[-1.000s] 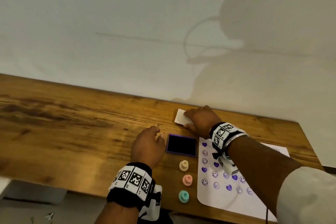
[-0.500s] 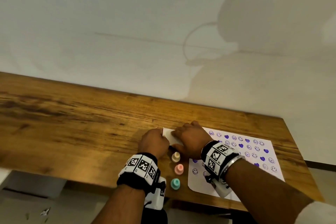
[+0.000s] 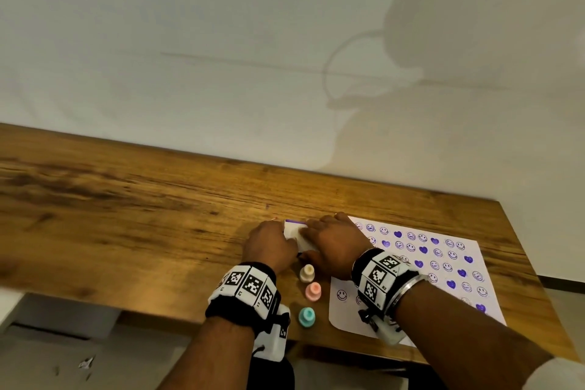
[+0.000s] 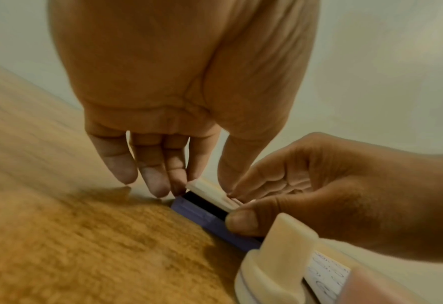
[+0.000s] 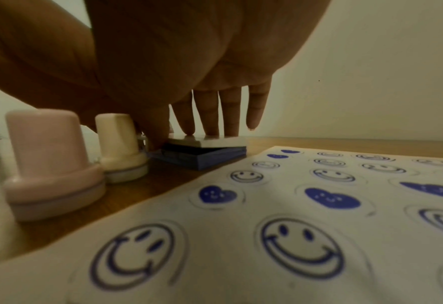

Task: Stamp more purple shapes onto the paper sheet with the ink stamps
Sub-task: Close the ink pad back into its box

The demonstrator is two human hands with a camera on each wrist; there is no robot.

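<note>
A purple ink pad (image 4: 207,218) lies on the wooden table (image 3: 126,215), left of the paper sheet (image 3: 348,317) covered with purple smileys and hearts. A white lid (image 4: 210,193) sits tilted on the pad, one edge still raised. My right hand (image 4: 241,205) pinches that lid, thumb at its near edge and fingers (image 5: 212,125) on top. My left hand (image 4: 184,181) stands at the pad's left end with straight fingers, touching the lid's corner. A cream stamp (image 3: 307,273), a pink stamp (image 3: 313,291) and a teal stamp (image 3: 306,317) stand in a row just nearer than the pad.
A plain wall (image 3: 285,73) rises behind the table. The table's near edge (image 3: 158,307) runs just in front of the teal stamp. The paper reaches almost to the table's right end.
My right hand has carried the white lid from beyond the open pad onto it. My left hand has moved in from the pad's left side to its edge.
</note>
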